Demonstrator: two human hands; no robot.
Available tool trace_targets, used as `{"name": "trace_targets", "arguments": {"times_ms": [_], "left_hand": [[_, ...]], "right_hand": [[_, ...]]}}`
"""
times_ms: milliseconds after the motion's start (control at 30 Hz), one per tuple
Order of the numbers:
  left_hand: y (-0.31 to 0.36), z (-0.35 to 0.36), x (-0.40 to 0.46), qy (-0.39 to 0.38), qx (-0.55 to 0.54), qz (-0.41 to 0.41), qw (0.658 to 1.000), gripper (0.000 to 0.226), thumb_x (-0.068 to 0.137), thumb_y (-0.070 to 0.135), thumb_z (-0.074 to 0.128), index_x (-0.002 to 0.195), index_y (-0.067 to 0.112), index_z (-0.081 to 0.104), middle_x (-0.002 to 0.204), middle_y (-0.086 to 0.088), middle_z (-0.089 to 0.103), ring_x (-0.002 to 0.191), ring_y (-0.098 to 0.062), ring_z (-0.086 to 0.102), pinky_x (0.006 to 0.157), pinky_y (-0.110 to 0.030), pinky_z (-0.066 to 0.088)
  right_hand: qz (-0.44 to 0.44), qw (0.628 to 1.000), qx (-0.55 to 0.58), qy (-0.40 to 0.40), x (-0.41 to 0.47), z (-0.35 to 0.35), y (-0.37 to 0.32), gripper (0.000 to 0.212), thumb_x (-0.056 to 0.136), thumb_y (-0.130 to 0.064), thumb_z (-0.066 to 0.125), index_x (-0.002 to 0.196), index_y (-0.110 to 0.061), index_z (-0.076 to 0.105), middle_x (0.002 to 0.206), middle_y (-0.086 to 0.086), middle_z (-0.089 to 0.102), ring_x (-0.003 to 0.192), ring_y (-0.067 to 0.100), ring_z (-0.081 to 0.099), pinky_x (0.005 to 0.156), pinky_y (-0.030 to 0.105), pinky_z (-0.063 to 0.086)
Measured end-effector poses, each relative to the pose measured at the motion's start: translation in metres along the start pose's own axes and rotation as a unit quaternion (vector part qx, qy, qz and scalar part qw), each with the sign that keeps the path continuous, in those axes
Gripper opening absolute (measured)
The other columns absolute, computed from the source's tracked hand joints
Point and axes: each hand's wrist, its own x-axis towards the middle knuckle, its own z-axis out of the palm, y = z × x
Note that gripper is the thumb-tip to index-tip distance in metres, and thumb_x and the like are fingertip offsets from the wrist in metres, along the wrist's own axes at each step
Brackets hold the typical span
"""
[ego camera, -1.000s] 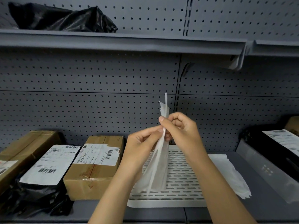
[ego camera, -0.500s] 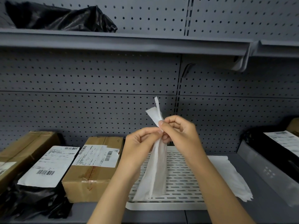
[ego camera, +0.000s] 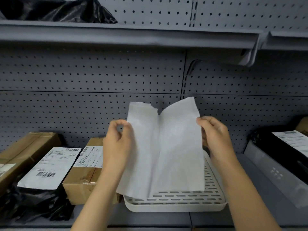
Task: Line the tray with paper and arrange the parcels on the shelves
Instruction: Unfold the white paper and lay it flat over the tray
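Note:
A white sheet of paper [ego camera: 165, 147] hangs unfolded and upright above the white slotted tray [ego camera: 175, 205] on the grey shelf. My left hand [ego camera: 118, 140] pinches its upper left edge, and my right hand [ego camera: 215, 135] pinches its upper right edge. A centre crease runs down the sheet; its lower edge touches the tray. Left of the tray lie a brown cardboard parcel [ego camera: 85, 179] with a white label, a black bag parcel [ego camera: 38, 194] with a barcode label and another brown box [ego camera: 25, 150]. A black parcel [ego camera: 286, 147] with a label sits at the right.
A perforated grey back panel [ego camera: 93, 77] closes the bay. The upper shelf [ego camera: 116, 37] overhangs the bay and carries a black plastic bag [ego camera: 56, 10]. A grey sloped box [ego camera: 273, 175] stands right of the tray, under the black parcel.
The paper was a narrow folded strip pinched by both hands close together; my hands have moved apart sideways and the sheet now hangs spread open. The spare paper seen right of the tray is hidden.

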Motion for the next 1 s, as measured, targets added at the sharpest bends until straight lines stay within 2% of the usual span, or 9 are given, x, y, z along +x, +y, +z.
{"name": "trace_targets", "arguments": {"times_ms": [100, 167, 200, 300, 533, 700, 800, 933, 1000], "left_hand": [[-0.011, -0.006, 0.013, 0.039, 0.138, 0.04, 0.989, 0.018, 0.103, 0.033, 0.043, 0.108, 0.023, 0.056, 0.059, 0.004, 0.053, 0.062, -0.026, 0.051, 0.058, -0.037, 0.037], [-0.018, -0.005, 0.019, 0.05, 0.216, 0.047, 0.974, 0.021, 0.105, 0.035, 0.041, 0.113, 0.022, 0.055, 0.068, 0.002, 0.057, 0.076, -0.034, 0.057, 0.065, -0.039, 0.039], [-0.023, -0.003, 0.021, 0.05, 0.253, 0.05, 0.965, 0.023, 0.105, 0.035, 0.041, 0.116, 0.02, 0.055, 0.072, -0.002, 0.057, 0.079, -0.036, 0.056, 0.066, -0.039, 0.038], [-0.033, 0.001, 0.023, 0.038, 0.353, 0.083, 0.931, 0.025, 0.104, 0.028, 0.043, 0.118, 0.011, 0.056, 0.077, -0.015, 0.056, 0.071, -0.035, 0.049, 0.061, -0.038, 0.037], [-0.068, 0.017, 0.018, -0.04, 0.483, 0.118, 0.867, 0.015, 0.094, 0.011, 0.046, 0.105, 0.012, 0.056, 0.064, -0.007, 0.049, 0.058, -0.033, 0.05, 0.052, -0.033, 0.037], [-0.075, 0.021, 0.009, -0.074, 0.561, 0.1, 0.818, 0.017, 0.09, 0.008, 0.051, 0.097, 0.016, 0.064, 0.067, -0.002, 0.049, 0.064, -0.031, 0.053, 0.052, -0.027, 0.027], [-0.074, 0.027, 0.012, -0.085, 0.601, 0.121, 0.786, 0.019, 0.092, 0.011, 0.052, 0.104, 0.02, 0.064, 0.082, -0.004, 0.068, 0.078, -0.032, 0.07, 0.055, -0.028, 0.03], [-0.077, 0.036, 0.005, -0.091, 0.59, 0.139, 0.79, 0.019, 0.1, 0.03, 0.052, 0.115, 0.019, 0.059, 0.103, -0.005, 0.071, 0.088, -0.033, 0.072, 0.059, -0.031, 0.034], [-0.076, 0.041, 0.001, -0.084, 0.568, 0.167, 0.802, 0.021, 0.092, 0.031, 0.065, 0.107, 0.016, 0.067, 0.103, -0.007, 0.067, 0.086, -0.033, 0.07, 0.056, -0.033, 0.037]], "right_hand": [[0.016, 0.999, -0.025, 0.037, 0.014, -0.02, 0.015, 0.015, 0.087, -0.036, 0.071, 0.089, -0.021, 0.072, 0.089, 0.004, 0.076, 0.081, 0.025, 0.071, 0.073, 0.037, 0.059], [0.024, 0.997, -0.051, 0.055, 0.022, -0.029, 0.027, 0.026, 0.081, -0.045, 0.073, 0.093, -0.022, 0.074, 0.102, 0.006, 0.077, 0.098, 0.029, 0.072, 0.09, 0.046, 0.058], [0.026, 0.996, -0.066, 0.061, 0.026, -0.034, 0.033, 0.026, 0.082, -0.045, 0.073, 0.094, -0.022, 0.074, 0.103, 0.007, 0.077, 0.099, 0.028, 0.072, 0.091, 0.045, 0.058], [0.025, 0.99, -0.12, 0.072, 0.038, -0.047, 0.047, 0.012, 0.091, -0.031, 0.072, 0.096, -0.02, 0.071, 0.094, 0.002, 0.074, 0.09, 0.023, 0.07, 0.078, 0.029, 0.054], [0.081, 0.963, -0.247, 0.065, 0.048, -0.07, 0.09, 0.018, 0.087, -0.025, 0.076, 0.103, -0.022, 0.069, 0.097, -0.006, 0.067, 0.092, 0.018, 0.065, 0.07, 0.024, 0.048], [0.072, 0.938, -0.337, 0.023, 0.038, -0.083, 0.113, 0.004, 0.09, -0.02, 0.071, 0.093, -0.023, 0.07, 0.09, -0.011, 0.068, 0.085, 0.011, 0.063, 0.072, 0.025, 0.046], [0.058, 0.923, -0.381, 0.002, 0.034, -0.088, 0.122, 0.003, 0.091, -0.02, 0.07, 0.09, -0.023, 0.07, 0.088, -0.011, 0.068, 0.089, 0.015, 0.064, 0.071, 0.027, 0.046], [0.032, 0.91, -0.413, 0.001, 0.029, -0.089, 0.127, 0.003, 0.094, -0.026, 0.066, 0.092, -0.025, 0.069, 0.092, -0.009, 0.069, 0.091, 0.017, 0.066, 0.071, 0.028, 0.046], [0.004, 0.879, -0.477, 0.013, 0.027, -0.088, 0.123, 0.01, 0.096, -0.032, 0.06, 0.094, -0.027, 0.067, 0.095, -0.005, 0.071, 0.086, 0.019, 0.065, 0.069, 0.031, 0.048]]}}
